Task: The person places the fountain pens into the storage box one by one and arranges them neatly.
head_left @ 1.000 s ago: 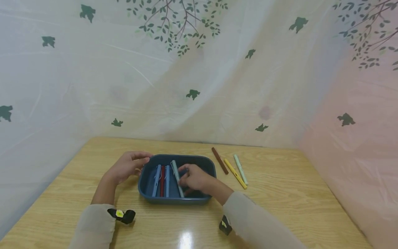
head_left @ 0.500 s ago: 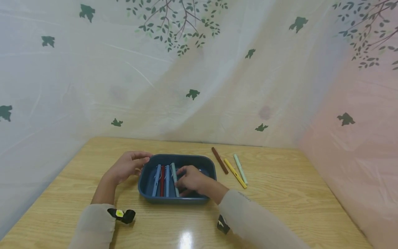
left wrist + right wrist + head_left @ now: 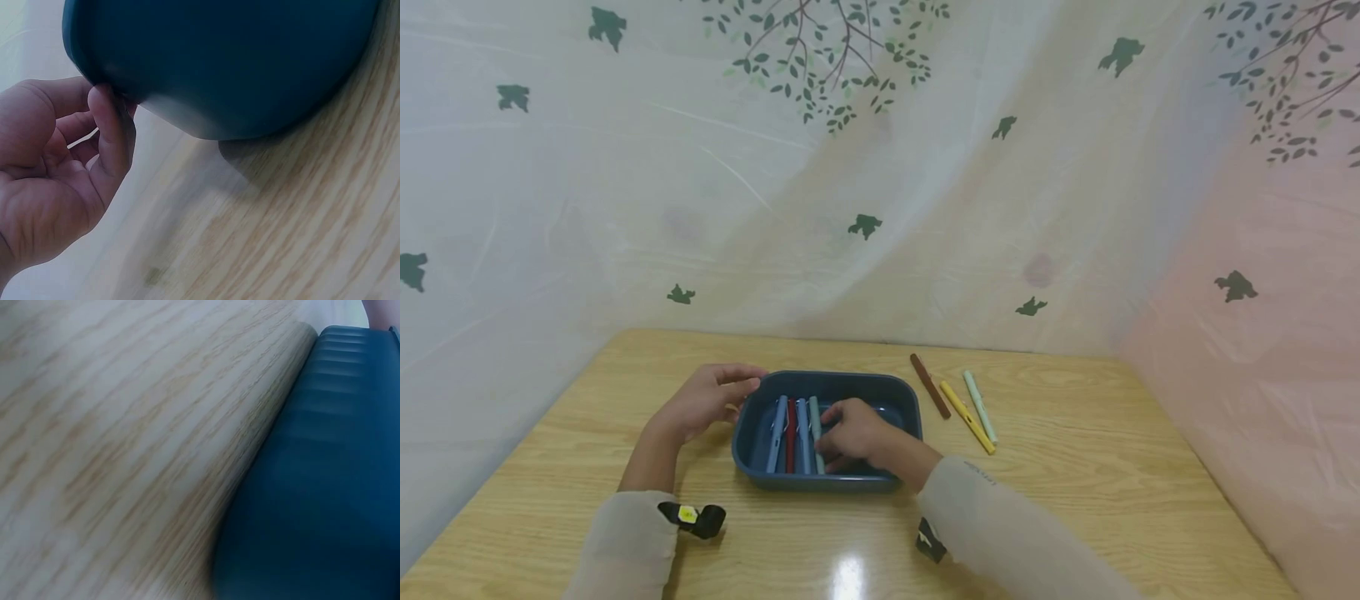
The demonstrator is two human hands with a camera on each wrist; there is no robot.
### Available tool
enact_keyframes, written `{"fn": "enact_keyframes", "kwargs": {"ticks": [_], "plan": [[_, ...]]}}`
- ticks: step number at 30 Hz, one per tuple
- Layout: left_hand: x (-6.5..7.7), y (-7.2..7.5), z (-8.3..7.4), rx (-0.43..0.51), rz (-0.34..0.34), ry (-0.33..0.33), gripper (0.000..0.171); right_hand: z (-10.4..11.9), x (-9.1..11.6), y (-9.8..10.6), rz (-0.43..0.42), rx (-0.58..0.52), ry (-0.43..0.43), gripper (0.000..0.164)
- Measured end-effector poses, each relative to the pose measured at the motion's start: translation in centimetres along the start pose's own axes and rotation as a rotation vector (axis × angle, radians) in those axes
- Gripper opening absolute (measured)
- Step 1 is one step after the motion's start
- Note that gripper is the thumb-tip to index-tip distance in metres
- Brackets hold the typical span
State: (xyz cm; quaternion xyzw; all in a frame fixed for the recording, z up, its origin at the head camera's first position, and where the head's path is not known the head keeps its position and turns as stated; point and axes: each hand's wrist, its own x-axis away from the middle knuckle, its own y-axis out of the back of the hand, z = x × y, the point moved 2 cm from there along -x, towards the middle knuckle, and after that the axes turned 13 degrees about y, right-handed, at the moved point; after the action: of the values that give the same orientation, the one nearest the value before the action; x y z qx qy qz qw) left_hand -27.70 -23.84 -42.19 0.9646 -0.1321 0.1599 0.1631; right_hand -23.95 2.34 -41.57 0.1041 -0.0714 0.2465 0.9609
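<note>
Grey-green pen (image 3: pixel 816 417) has shifted left inside the tray (image 3: pixel 827 482) since the earlier frames, and the right hand (image 3: pixel 859 433) has travelled with it. It lies nearly parallel to its neighbour, where earlier it slanted with a wide gap. Judged from this, the row is tidier: left blue pen (image 3: pixel 777 435), red pen (image 3: pixel 790 437), second blue pen (image 3: pixel 805 437) and grey-green pen stand side by side in the tray's left half.

Right-hand fingers are bent and touch the grey-green pen's right side; whether they pinch it cannot be told. Left hand (image 3: pixel 706 402) rests its fingertips against the tray's far left corner, fingers loose, apparently steadying it.

Outside the tray, to its right on the table (image 3: pixel 1037 483), lie a brown pen (image 3: pixel 930 386), a yellow pen (image 3: pixel 967 417) and a mint pen (image 3: pixel 981 407), none touched by a hand. Brown lies nearest the tray.

Obstructions noted: the right hand and wrist cross the tray's right side and hide part of its floor. Right wrist view shows only tray wall and tabletop, no fingers.
</note>
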Motion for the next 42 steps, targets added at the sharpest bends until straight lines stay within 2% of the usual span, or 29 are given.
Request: {"fn": "enact_keyframes", "kwargs": {"ticks": [5,12,19,27,42], "plan": [[0.08,-0.07,-0.16,-0.003,0.009,-0.006,0.042,-0.02,-0.19,-0.29,-0.029,0.046,0.002,0.044],[-0.02,-0.11,-0.16,-0.007,0.011,-0.007,0.042,0.40,-0.32,-0.56,-0.066,0.184,0.016,0.041],[-0.07,-0.12,-0.10,-0.002,-0.004,-0.002,0.040,0.16,-0.44,-0.48,-0.112,0.121,0.004,0.039],[-0.08,-0.07,-0.02,0.001,0.010,-0.010,0.042,0.02,-0.49,-0.61,-0.146,0.045,-0.027,0.037],[-0.03,-0.05,-0.04,-0.011,-0.007,0.001,0.041,-0.04,-0.54,-0.14,-0.166,0.015,-0.045,0.031]]}}
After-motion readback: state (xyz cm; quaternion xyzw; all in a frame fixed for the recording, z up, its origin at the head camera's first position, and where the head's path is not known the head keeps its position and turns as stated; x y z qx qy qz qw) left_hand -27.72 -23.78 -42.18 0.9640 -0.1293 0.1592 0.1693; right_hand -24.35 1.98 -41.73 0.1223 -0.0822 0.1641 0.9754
